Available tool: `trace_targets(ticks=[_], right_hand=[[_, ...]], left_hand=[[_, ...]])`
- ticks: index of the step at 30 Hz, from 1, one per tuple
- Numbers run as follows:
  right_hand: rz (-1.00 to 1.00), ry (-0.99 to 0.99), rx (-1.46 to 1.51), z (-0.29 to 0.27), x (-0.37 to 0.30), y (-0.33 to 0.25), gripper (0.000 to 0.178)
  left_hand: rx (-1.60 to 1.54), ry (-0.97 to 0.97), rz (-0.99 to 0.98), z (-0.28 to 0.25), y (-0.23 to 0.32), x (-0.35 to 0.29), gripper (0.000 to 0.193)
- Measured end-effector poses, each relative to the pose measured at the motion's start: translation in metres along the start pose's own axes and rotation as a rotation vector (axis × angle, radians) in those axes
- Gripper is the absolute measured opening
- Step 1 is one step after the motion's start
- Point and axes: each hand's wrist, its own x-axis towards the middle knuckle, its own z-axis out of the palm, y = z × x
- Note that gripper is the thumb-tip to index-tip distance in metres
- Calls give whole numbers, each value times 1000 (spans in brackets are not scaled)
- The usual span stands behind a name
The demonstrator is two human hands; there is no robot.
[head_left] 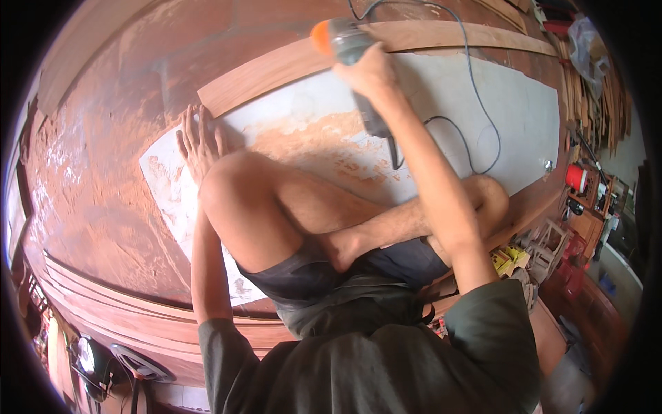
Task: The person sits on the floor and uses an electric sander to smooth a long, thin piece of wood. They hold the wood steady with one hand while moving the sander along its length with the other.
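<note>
My right hand (370, 71) is wrapped round a corded power tool (350, 47) that looks like an angle grinder. It has a grey-green head, an orange front piece and a long dark body hanging back toward my legs. The orange end is over a long reddish wooden plank (265, 77); blur hides whether it touches. My left hand (200, 141) lies with fingers spread beside the plank's near left end, the fingertips close to its corner. Beneath the left palm is a pale sheet (514, 103), strewn with orange-brown sawdust (338, 141).
The tool's dark cord (476, 76) loops across the sheet on the right. My crossed legs (276, 193) rest on the near part of the sheet. Stacked boards (124, 303) lie at the lower left, with timber strips (614, 103) at the far right. Sawdust coats the brown surface (103, 159).
</note>
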Motion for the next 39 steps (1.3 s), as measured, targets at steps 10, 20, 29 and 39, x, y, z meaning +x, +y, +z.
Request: trace_targets(ticks=[10,20,29,39], right_hand=[[-3,-189,118,-11,-6,-18,76],[183,80,22,-39,57,61,94],[-8,-105,50,-14,1,12,99],[115,88,8,-60,87,113,103]], left_hand=[[-9,51,80,2,-2,1,58],[30,39,34,11,-9,3,56],[18,59,106,3,1,2,57],[-19,0,62,-5,13,6,59]])
